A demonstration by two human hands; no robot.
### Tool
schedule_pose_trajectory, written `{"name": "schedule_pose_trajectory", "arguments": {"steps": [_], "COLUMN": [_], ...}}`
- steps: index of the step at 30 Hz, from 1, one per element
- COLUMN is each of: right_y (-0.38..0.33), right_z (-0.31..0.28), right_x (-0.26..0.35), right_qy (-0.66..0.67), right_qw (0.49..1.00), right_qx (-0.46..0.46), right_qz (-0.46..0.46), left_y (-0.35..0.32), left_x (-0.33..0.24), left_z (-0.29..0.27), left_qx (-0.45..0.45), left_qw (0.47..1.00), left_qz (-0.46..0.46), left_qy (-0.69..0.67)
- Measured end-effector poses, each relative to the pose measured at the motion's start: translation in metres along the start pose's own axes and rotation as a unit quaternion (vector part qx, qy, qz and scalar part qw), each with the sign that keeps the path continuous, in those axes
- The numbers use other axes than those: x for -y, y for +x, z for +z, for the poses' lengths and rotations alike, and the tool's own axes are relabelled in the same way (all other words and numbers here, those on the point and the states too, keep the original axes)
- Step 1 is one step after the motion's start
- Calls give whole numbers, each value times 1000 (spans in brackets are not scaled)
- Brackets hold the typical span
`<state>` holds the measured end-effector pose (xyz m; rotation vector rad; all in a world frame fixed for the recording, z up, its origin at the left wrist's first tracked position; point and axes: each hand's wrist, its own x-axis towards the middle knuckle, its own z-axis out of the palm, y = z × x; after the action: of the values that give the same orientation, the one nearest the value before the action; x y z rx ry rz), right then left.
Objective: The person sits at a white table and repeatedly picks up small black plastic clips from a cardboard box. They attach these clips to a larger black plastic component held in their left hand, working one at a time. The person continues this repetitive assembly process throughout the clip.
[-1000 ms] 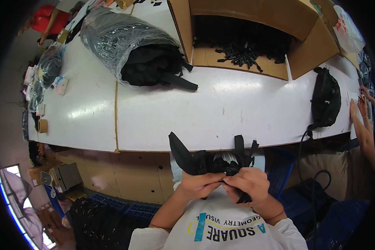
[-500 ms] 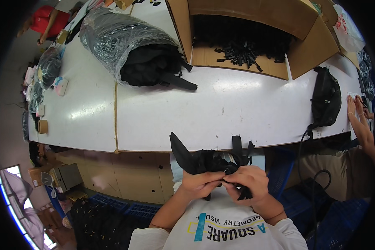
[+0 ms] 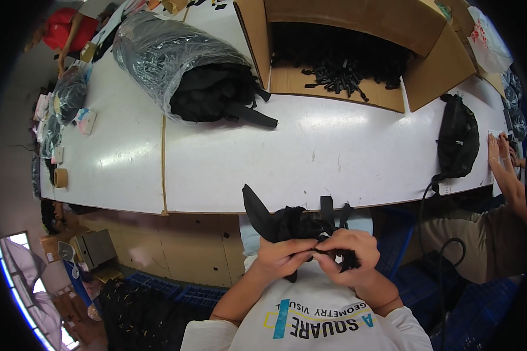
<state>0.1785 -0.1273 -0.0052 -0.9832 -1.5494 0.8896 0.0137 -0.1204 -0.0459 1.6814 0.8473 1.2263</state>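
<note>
White bench (image 3: 310, 152) spreads before us — below its near edge, our left hand (image 3: 282, 256) and right hand (image 3: 346, 253) pinch a crumpled black strap bag (image 3: 287, 222), fingers clamped on it.

One head-worn fisheye view looks steeply down from above the person's chest; the white worktop (image 3: 310, 152) arcs across the upper frame; both forearms enter from the lower edge, close to the lens; straight edges bend toward the rim.

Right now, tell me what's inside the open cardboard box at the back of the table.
The cardboard box holds a heap of small black plastic pieces, some spilled onto its front flap. What lies beneath the heap is covered, and the box's walls hide its corners.
</note>
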Motion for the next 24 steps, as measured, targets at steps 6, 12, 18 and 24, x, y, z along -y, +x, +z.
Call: {"name": "schedule_pose_trajectory", "arguments": {"steps": [6,12,18,24], "right_y": [1,1,0,-2], "right_z": [-1,0,-1,1], "right_x": [0,-1,0,-2], "right_qy": [0,0,38,86], "right_qw": [1000,999,993,984], "right_qx": [5,14,23,-15], "right_qz": [1,33,106,158], "left_y": [9,14,13,2], "left_x": [0,-3,-3,-4], "left_z": [-1,-2,-2,-5], "left_qx": [26,19,18,52], "left_qw": [999,999,999,995], "left_qz": [33,37,35,-55], "left_qy": [10,6,-15,-59]}}
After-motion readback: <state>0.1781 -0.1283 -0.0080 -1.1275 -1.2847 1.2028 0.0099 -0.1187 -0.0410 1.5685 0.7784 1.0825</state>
